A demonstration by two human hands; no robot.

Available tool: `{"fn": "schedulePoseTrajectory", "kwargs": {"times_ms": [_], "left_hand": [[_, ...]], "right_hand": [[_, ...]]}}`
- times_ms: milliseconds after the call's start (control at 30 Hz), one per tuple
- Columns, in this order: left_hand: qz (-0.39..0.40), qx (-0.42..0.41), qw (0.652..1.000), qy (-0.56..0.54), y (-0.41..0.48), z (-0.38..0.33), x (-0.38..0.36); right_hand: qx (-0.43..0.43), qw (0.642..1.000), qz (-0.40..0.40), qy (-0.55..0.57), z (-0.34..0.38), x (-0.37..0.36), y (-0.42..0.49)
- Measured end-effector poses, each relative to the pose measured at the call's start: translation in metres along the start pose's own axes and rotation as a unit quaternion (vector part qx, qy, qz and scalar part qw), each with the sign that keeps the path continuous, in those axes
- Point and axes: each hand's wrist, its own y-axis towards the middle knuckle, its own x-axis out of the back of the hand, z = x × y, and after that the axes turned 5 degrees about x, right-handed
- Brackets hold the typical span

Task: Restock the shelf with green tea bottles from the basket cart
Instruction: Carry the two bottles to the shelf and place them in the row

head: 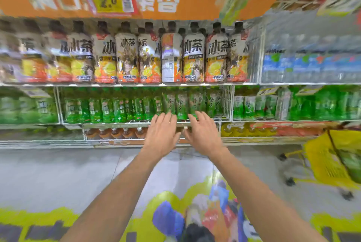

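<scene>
Our left hand (162,136) and right hand (203,136), fingers spread and empty, hover at the shelf's (117,124) green tea bottles (181,105).

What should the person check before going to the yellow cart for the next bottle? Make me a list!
1. Left hand free: ok. Its fingers are straight and hold nothing.
2. Right hand free: ok. It is open and empty too.
3. Green tea bottles in front of the hands standing upright: ok, as far as the blur shows.
4. Room on the shelf for more bottles: cannot tell. The front row looks full, and what lies behind it is hidden.
5. Basket cart close by: ok. It stands on the floor to the person's right.
6. Bottles left in the cart: cannot tell. Something green shows inside, but it is too blurred.
</scene>
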Motion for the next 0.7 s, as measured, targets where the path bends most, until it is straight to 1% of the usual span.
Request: {"fn": "schedulePoseTrajectory", "kwargs": {"times_ms": [133,267,333,400,533,600,700], "left_hand": [[0.002,-0.019,1.0,0.012,-0.039,-0.01,0.023],[0.013,-0.051,0.998,0.024,-0.087,-0.025,0.049],[0.0,-0.067,0.997,0.023,-0.1,-0.035,0.07],[-0.016,-0.082,0.996,0.012,-0.107,-0.049,0.089],[-0.024,-0.132,0.991,0.008,-0.109,-0.099,0.124],[-0.03,-0.163,0.986,0.005,-0.106,-0.136,0.135],[-0.043,-0.215,0.976,-0.009,-0.106,-0.206,0.148]], "right_hand": [[-0.001,1.0,-0.026,-0.009,0.013,0.008,-0.044],[-0.001,1.0,-0.019,-0.022,0.027,0.025,-0.097],[0.003,0.999,-0.035,-0.031,0.031,0.043,-0.115],[-0.013,0.998,-0.048,-0.026,0.029,0.063,-0.132],[-0.051,0.995,-0.073,-0.039,0.003,0.102,-0.176],[-0.067,0.992,-0.097,-0.035,-0.022,0.123,-0.204],[-0.117,0.985,-0.12,-0.046,-0.074,0.148,-0.257]]}}
